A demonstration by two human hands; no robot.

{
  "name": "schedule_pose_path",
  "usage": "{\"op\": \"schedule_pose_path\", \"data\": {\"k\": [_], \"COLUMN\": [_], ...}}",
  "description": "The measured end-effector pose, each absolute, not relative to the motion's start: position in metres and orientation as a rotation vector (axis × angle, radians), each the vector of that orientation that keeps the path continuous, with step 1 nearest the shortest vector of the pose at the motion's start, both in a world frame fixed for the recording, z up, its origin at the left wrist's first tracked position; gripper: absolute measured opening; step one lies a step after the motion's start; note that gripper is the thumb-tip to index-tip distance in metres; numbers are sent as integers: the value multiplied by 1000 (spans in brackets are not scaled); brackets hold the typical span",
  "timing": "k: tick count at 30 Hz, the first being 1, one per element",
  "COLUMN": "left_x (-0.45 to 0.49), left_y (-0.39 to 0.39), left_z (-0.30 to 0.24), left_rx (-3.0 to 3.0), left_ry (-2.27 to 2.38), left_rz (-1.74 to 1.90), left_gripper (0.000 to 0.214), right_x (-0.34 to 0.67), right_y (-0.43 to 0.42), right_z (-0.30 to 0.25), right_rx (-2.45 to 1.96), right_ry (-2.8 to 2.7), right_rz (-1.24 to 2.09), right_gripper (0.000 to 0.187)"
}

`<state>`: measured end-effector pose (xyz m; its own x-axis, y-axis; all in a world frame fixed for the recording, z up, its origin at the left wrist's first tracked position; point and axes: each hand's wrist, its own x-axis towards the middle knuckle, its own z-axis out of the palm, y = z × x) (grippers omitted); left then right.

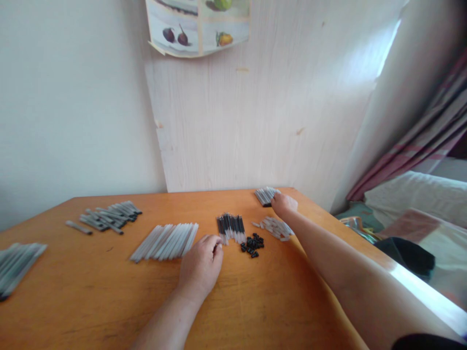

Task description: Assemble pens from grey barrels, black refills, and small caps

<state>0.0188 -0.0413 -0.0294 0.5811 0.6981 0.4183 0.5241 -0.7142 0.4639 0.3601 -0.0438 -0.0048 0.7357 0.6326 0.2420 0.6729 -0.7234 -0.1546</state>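
My left hand (202, 263) rests on the orange table (109, 301) with its fingers curled, the fingertips at the near end of a row of black pen refills (230, 226). Whether it pinches one is unclear. My right hand (283, 204) reaches far across the table and lies on a small stack of grey pen parts (265, 195) at the back edge; its fingers are hidden. A pile of small black caps (252, 244) and a heap of clear white pieces (276, 227) lie between the two hands. A row of clear pen tubes (166, 241) lies left of my left hand.
Grey finished pens (109, 216) lie in a pile at the back left, and another grey batch (16, 265) sits at the table's left edge. A wooden panel (255, 112) leans on the wall behind. A bed with bedding (412, 214) is to the right.
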Motion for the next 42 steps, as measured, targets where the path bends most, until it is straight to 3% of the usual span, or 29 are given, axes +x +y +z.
{"op": "schedule_pose_path", "data": {"k": [24,42], "left_x": [19,20], "left_y": [-45,-42], "left_z": [-26,-28], "left_rx": [2519,2521], "left_ry": [1010,1001], "left_rz": [856,887], "left_gripper": [18,16], "right_x": [374,370], "right_y": [-50,-48], "right_z": [-17,-17], "right_rx": [-2701,-2596], "right_ry": [-1171,-1156], "right_rz": [-49,-88], "right_gripper": [37,34]}}
